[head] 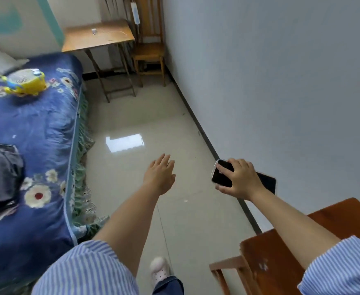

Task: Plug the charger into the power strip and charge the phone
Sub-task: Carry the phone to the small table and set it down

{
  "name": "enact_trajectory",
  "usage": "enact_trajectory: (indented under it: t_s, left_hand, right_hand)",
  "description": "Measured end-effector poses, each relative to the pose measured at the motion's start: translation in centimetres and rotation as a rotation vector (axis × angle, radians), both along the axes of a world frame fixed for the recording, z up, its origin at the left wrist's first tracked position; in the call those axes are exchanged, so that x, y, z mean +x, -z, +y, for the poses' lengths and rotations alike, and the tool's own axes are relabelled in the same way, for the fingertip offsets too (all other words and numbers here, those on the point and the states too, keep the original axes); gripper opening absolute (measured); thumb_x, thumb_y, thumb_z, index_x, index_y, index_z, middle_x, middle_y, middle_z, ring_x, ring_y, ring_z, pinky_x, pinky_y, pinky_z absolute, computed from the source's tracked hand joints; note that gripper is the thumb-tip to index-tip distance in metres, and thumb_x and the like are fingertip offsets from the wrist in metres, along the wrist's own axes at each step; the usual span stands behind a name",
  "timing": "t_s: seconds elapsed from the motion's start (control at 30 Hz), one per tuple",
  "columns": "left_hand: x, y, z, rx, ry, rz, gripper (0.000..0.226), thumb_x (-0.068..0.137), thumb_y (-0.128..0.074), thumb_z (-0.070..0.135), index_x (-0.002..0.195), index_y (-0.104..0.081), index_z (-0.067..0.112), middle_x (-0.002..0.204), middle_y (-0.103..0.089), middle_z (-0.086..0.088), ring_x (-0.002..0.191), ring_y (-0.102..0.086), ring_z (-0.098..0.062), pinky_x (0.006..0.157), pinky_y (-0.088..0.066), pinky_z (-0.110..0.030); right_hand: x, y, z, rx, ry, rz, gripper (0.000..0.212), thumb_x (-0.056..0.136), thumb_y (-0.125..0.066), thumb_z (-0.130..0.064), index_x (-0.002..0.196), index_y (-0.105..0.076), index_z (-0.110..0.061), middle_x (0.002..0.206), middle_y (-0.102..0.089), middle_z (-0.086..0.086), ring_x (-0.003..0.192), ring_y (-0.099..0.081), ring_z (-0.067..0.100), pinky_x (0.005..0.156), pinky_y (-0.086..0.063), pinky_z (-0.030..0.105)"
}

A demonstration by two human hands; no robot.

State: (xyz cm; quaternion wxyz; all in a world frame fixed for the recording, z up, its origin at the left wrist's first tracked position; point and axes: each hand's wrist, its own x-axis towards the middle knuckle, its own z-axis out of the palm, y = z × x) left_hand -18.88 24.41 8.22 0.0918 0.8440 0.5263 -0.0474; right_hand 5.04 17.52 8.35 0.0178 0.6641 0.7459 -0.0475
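Phone (pixel 222 173): dark screen up, held in the right hand (pixel 239 180) out over the floor (pixel 145 116); a second dark slab juts from behind that wrist, and I can't tell if it is another phone.
Right fingers (pixel 223 170): curled over the phone's top face, thumb under the near edge, a firm carry grip.
Left hand (pixel 161 174): empty, palm down, fingers loosely spread and pointing ahead, well apart from the phone.
Charger (pixel 93 31): my read is the small pale block on the far table (pixel 99 37), with a thin white cable (pixel 116 35) trailing beside it; too small to be sure.
Power strip (pixel 135 12): looks like the white bar hanging by the chair (pixel 149 45), past the table, far beyond both sets of fingertips.
Step in hand: a carry, I judge, with the phone on its way to the table; nothing plugged in yet.
How to do it well: keep the phone level and the thumb tucked under so it can't slide out; lay it on the table first, then the free left fingers can take the charger block by its sides, prongs squared to the strip's slots.
Watch: bed (pixel 32 128) to the left of the left fingers, brown chair (pixel 285 250) under the right forearm, glossy floor between.
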Motion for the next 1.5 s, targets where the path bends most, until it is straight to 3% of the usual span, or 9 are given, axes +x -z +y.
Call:
enact_trajectory:
  t_s: [0.33, 0.63, 0.83, 1.03, 1.17, 1.5]
  left_hand:
    - [-14.2, -6.0, 19.1, 0.185, -0.202, 0.026, 0.045, 0.095, -0.042, 0.026, 0.135, -0.033, 0.007, 0.155, -0.017, -0.009, 0.144, -0.008, -0.024, 0.114, -0.018, -0.037]
    - [-21.3, -6.2, 38.1, 0.222, -0.327, 0.051, 0.043, 0.094, -0.042, 0.023, 0.133, -0.034, 0.009, 0.154, -0.020, -0.008, 0.144, -0.010, -0.022, 0.115, -0.020, -0.036]
    - [-24.1, -8.1, 53.2, 0.239, -0.459, 0.032, 0.048, 0.094, -0.042, 0.024, 0.138, -0.029, 0.010, 0.155, -0.018, -0.007, 0.144, -0.008, -0.022, 0.115, -0.017, -0.038]
    - [-29.0, -10.4, 67.9, 0.260, -0.562, 0.049, 0.050, 0.093, -0.043, 0.027, 0.138, -0.029, 0.009, 0.155, -0.018, -0.009, 0.144, -0.009, -0.024, 0.116, -0.017, -0.039]
    - [-32.6, -11.2, 76.8, 0.309, -0.575, 0.048, 0.046, 0.093, -0.043, 0.027, 0.134, -0.034, 0.008, 0.151, -0.027, -0.010, 0.143, -0.013, -0.025, 0.116, -0.019, -0.039]
    - [-42.6, -11.2, 100.4, 0.237, -0.495, 0.048, 0.046, 0.095, -0.039, 0.025, 0.136, -0.031, 0.006, 0.152, -0.023, -0.012, 0.143, -0.011, -0.026, 0.117, -0.016, -0.036]
  right_hand:
    - [-14.1, -4.8, 22.3, 0.143, -0.064, 0.054, 0.066, 0.079, -0.057, -0.054, 0.134, -0.037, -0.025, 0.129, -0.046, 0.016, 0.113, -0.042, 0.033, 0.095, -0.034, 0.040]
    - [-21.4, -5.3, 44.1, 0.192, -0.170, 0.087, 0.068, 0.077, -0.059, -0.054, 0.135, -0.036, -0.025, 0.130, -0.046, 0.017, 0.113, -0.043, 0.032, 0.094, -0.033, 0.040]
    - [-24.5, -6.8, 61.1, 0.234, -0.256, 0.130, 0.067, 0.074, -0.066, -0.049, 0.130, -0.045, -0.019, 0.121, -0.053, 0.022, 0.104, -0.048, 0.037, 0.087, -0.039, 0.042]
    - [-29.8, -9.1, 78.3, 0.270, -0.313, 0.070, 0.068, 0.077, -0.058, -0.055, 0.134, -0.038, -0.025, 0.126, -0.049, 0.017, 0.109, -0.044, 0.033, 0.090, -0.037, 0.040]
    - [-34.0, -9.9, 87.8, 0.283, -0.339, 0.042, 0.068, 0.078, -0.055, -0.058, 0.135, -0.035, -0.026, 0.126, -0.048, 0.016, 0.109, -0.043, 0.033, 0.090, -0.037, 0.040]
    - [-43.6, -9.1, 109.6, 0.221, -0.264, 0.048, 0.070, 0.079, -0.050, -0.061, 0.137, -0.030, -0.029, 0.130, -0.046, 0.011, 0.113, -0.041, 0.028, 0.093, -0.036, 0.037]
